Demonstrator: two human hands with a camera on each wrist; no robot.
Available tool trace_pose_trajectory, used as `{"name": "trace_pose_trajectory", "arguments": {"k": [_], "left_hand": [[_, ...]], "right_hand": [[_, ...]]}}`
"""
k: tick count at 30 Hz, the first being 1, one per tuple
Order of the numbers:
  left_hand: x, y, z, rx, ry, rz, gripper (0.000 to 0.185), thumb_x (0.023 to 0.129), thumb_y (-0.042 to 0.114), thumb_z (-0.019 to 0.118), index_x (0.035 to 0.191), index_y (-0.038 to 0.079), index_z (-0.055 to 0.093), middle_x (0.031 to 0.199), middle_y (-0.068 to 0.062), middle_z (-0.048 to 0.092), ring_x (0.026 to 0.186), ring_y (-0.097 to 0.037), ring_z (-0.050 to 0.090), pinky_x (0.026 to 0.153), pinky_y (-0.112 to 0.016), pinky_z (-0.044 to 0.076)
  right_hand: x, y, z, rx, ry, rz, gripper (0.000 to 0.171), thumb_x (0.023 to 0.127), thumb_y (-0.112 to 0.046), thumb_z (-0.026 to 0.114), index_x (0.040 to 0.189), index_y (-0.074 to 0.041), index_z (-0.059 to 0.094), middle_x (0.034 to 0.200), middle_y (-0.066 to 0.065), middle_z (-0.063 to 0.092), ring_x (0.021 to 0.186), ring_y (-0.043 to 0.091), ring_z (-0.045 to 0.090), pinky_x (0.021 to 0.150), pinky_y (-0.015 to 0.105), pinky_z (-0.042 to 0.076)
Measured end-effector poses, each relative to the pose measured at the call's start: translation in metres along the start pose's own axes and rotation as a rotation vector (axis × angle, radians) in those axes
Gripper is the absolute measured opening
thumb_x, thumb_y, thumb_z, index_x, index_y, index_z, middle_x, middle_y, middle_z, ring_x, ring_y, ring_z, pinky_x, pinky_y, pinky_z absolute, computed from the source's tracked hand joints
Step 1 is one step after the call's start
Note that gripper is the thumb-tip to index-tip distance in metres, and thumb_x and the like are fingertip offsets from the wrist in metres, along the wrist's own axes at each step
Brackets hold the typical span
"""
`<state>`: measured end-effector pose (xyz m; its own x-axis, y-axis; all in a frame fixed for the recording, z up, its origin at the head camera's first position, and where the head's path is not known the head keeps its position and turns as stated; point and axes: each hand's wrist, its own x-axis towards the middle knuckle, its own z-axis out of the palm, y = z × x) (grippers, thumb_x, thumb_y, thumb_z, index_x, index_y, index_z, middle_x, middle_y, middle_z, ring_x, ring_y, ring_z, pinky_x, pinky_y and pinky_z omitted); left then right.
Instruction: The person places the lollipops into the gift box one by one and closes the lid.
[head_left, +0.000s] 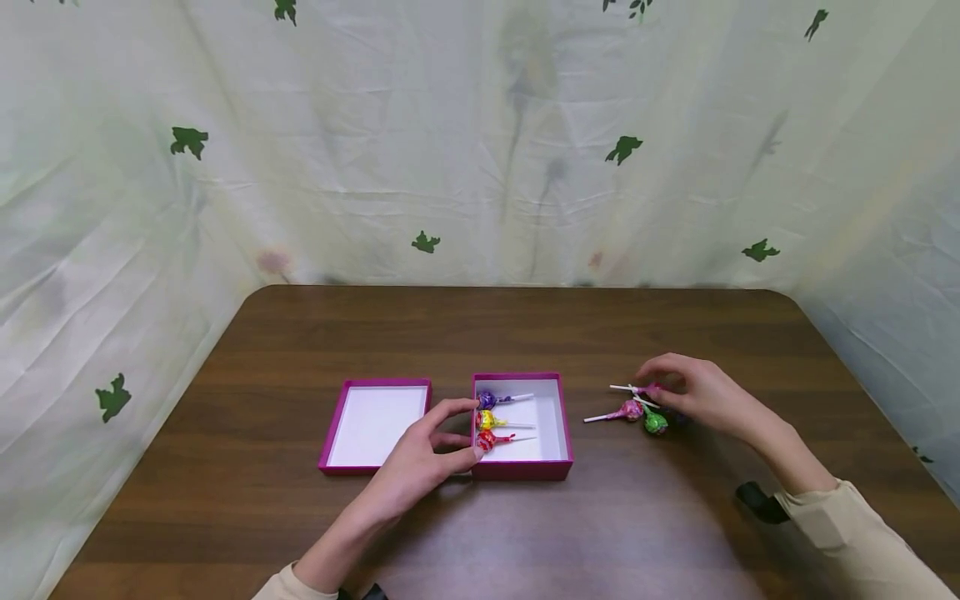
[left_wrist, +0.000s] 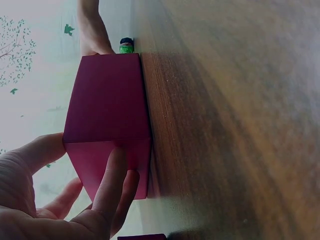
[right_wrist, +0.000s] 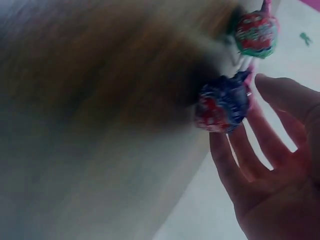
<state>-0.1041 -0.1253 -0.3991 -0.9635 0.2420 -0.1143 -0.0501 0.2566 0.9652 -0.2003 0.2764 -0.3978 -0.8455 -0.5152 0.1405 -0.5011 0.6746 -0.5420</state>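
A pale, creased fabric curtain [head_left: 375, 167], marked with dark green leaf-like shapes [head_left: 624, 149], rises behind and beside a dark brown wood-grain table [head_left: 592, 533]. Near the middle of the tabletop stands a deep magenta rectangular box with a white interior [head_left: 543, 433], its top uncovered. The matching shallow magenta lid [head_left: 378, 425] lies just to its left, white inner face upward.

The left hand [head_left: 425, 450] rests against the box's left wall, thumb at the near corner and index finger farther back along the rim; the fingers are spread and slightly bent, not wrapped round the box. The right hand [head_left: 708, 396] is right of the box, thumb and fingers parted in a loose curve at a pink-and-purple-wrapped lollipop [head_left: 645, 389]; whether they have hold of it cannot be told.

Inside the box, three lollipops lie in a row by the left wall, sticks pointing right: a purple-wrapped lollipop [head_left: 487, 400] farthest, a yellow-wrapped lollipop [head_left: 487, 419] between, and a red-wrapped lollipop [head_left: 486, 441] nearest. On the table, a pink-wrapped lollipop [head_left: 632, 409], stick toward the box, lies just beside a green-wrapped lollipop [head_left: 656, 424]. A dark-blue-wrapped lollipop [right_wrist: 222, 106] shows close to the right hand's fingers in the right wrist view.
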Motion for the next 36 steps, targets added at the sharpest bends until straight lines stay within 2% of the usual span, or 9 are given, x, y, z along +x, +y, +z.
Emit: {"name": "trace_pose_trajectory", "arguments": {"k": [9, 14, 18, 23, 28, 36], "left_hand": [[0.0, 0.0, 0.001, -0.004, 0.0, 0.002, 0.053, 0.085, 0.015, 0.077, 0.133, 0.022, 0.058, 0.143, -0.003, 0.049, 0.107, -0.024, 0.063, 0.078, -0.035, 0.053], [-0.001, 0.0, 0.001, 0.0, 0.002, -0.001, 0.053, 0.085, 0.016, 0.078, 0.133, 0.023, 0.058, 0.143, -0.002, 0.048, 0.106, -0.023, 0.063, 0.079, -0.035, 0.053], [-0.001, 0.0, 0.001, 0.001, 0.001, -0.002, 0.052, 0.085, 0.016, 0.078, 0.133, 0.023, 0.058, 0.143, -0.002, 0.048, 0.107, -0.023, 0.063, 0.079, -0.035, 0.053], [-0.001, 0.0, 0.001, 0.002, 0.001, -0.002, 0.053, 0.085, 0.016, 0.078, 0.133, 0.023, 0.058, 0.143, -0.003, 0.048, 0.107, -0.023, 0.063, 0.079, -0.035, 0.053], [-0.001, 0.0, 0.001, 0.002, 0.003, -0.002, 0.053, 0.085, 0.016, 0.078, 0.133, 0.023, 0.058, 0.143, -0.003, 0.048, 0.107, -0.023, 0.063, 0.079, -0.035, 0.053], [-0.002, 0.002, 0.001, 0.007, -0.001, -0.008, 0.052, 0.086, 0.015, 0.077, 0.133, 0.023, 0.058, 0.143, -0.002, 0.047, 0.107, -0.023, 0.063, 0.079, -0.035, 0.053]], "right_hand": [[-0.003, 0.017, -0.001, 0.045, -0.036, 0.132, 0.032, 0.085, -0.009, 0.076, 0.115, -0.01, 0.069, 0.112, 0.006, 0.067, 0.102, 0.026, 0.063, 0.087, 0.048, 0.05], [-0.005, 0.022, -0.002, 0.1, -0.055, 0.168, 0.035, 0.085, -0.013, 0.077, 0.118, -0.009, 0.068, 0.11, 0.005, 0.066, 0.099, 0.023, 0.064, 0.084, 0.04, 0.052], [-0.006, 0.023, -0.003, 0.114, -0.058, 0.166, 0.034, 0.086, -0.014, 0.077, 0.117, -0.007, 0.067, 0.105, 0.004, 0.067, 0.093, 0.02, 0.064, 0.079, 0.031, 0.052], [-0.006, 0.021, -0.004, 0.104, -0.049, 0.171, 0.031, 0.087, -0.019, 0.077, 0.114, -0.006, 0.068, 0.1, 0.002, 0.068, 0.09, 0.018, 0.064, 0.076, 0.028, 0.052], [-0.006, 0.018, -0.005, 0.119, 0.009, 0.175, 0.034, 0.088, -0.024, 0.076, 0.116, -0.006, 0.068, 0.103, 0.004, 0.07, 0.094, 0.02, 0.067, 0.077, 0.025, 0.052], [-0.004, 0.008, -0.002, 0.12, 0.091, 0.114, 0.035, 0.09, -0.019, 0.073, 0.122, -0.005, 0.066, 0.104, 0.005, 0.069, 0.092, 0.02, 0.067, 0.078, 0.025, 0.053]]}}
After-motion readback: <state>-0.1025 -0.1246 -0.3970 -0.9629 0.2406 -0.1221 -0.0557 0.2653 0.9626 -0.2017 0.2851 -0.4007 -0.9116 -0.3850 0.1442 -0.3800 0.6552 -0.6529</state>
